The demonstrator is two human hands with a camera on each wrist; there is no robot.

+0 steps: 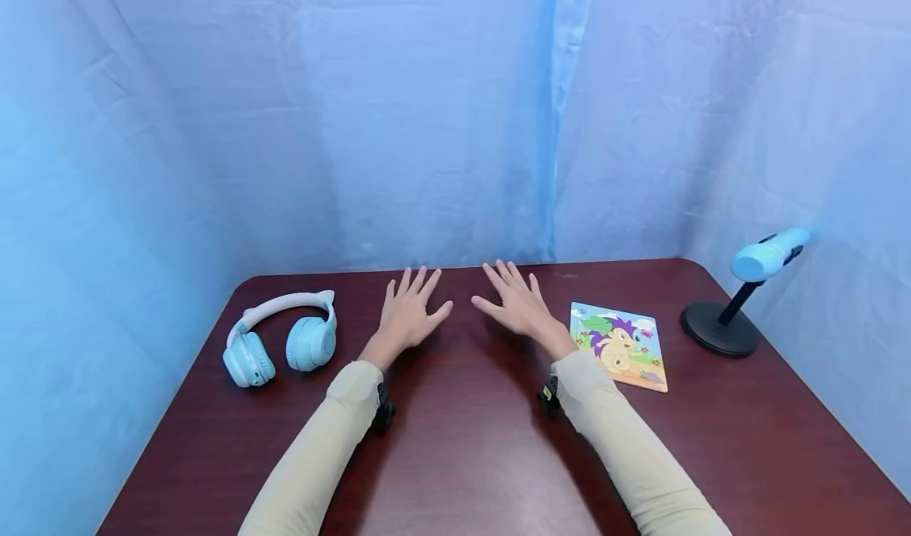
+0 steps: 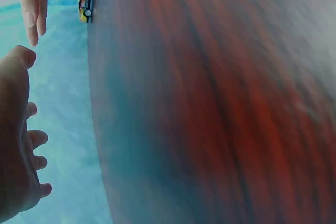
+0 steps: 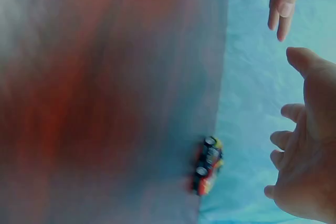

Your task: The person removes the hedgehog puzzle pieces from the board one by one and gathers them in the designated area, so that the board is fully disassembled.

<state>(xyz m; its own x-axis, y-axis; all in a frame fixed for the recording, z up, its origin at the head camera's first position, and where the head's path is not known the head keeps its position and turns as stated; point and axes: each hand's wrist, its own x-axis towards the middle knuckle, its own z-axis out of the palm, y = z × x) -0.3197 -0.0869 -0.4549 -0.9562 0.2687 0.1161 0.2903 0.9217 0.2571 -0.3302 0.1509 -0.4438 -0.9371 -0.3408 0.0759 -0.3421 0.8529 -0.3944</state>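
Both hands are spread, holding nothing, over the far middle of the dark red table [image 1: 455, 457]. My left hand [image 1: 407, 318] has its fingers apart, with cat-eared headphones [image 1: 311, 343] in white and light blue to its left. The right hand [image 1: 523, 311] is likewise spread; its wrist overlaps the left edge of a square picture board [image 1: 618, 346] with a purple hedgehog. A small red, yellow and black toy car [image 3: 207, 165] shows near the table's edge in both wrist views; the head view does not show it.
A light blue microphone [image 1: 765, 258] on a stand with a round black base [image 1: 719, 329] is at the right edge of the table. Pale blue curtains [image 1: 427, 125] hang behind the table and along both sides. Dark wrist cameras [image 1: 383, 409] sit under both sleeves.
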